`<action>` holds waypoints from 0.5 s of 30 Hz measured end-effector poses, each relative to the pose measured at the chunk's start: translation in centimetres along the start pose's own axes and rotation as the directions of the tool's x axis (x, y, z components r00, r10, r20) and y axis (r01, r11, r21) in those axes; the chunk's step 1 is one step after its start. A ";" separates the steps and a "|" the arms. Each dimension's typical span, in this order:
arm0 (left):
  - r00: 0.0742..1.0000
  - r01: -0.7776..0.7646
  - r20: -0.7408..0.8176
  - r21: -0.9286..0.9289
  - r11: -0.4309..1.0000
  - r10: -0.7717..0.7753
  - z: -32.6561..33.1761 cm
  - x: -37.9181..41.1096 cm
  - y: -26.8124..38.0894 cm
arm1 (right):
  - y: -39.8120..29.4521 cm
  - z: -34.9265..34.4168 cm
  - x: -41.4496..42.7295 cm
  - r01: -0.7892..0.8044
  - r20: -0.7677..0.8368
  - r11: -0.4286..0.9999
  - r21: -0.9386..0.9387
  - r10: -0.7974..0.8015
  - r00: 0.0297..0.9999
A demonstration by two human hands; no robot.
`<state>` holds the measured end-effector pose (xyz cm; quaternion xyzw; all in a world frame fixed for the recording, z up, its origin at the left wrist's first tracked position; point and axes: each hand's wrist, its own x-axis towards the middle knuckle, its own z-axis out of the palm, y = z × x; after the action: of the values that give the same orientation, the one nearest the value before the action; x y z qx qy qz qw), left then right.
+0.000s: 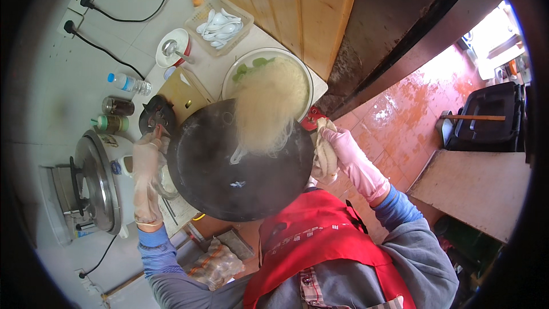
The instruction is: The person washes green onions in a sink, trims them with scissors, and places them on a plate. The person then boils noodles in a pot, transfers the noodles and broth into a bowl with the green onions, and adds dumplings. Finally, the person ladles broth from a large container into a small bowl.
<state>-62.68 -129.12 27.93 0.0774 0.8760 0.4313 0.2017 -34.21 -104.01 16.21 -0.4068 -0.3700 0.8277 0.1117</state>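
Observation:
A large black wok [240,180] is tilted away from me, its far edge over a big white basin [226,68]. Pale thin noodles [266,116] slide in a mass from the wok into the basin, where green leaves [259,62] show at the far side. My left hand [146,171], in a rubber glove, grips the wok's left side; its hold is partly hidden. In a pink glove, my right hand [343,143] clutches a folded cloth [326,154] against the wok's right edge. Light steam blurs the wok's inside.
Left of the basin are a golden box-like object [184,94], a bowl with a ladle [170,47] and a basket of white spoons [221,25]. A water bottle [129,84], jars and a lidded electric cooker [101,180] line the wall. Wet-looking red tiles [399,120] cover the floor.

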 end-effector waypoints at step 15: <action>0.988 -0.113 0.026 0.789 0.604 0.151 -1.6 -0.9 15.3 | 3.4 3.3 -1.0 -0.570 0.292 0.758 0.316 0.494 0.819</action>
<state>-63.10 -121.11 41.12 0.2131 0.9722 0.0185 0.0956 -35.65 -108.64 15.73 -0.3836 -0.0753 0.9164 -0.0863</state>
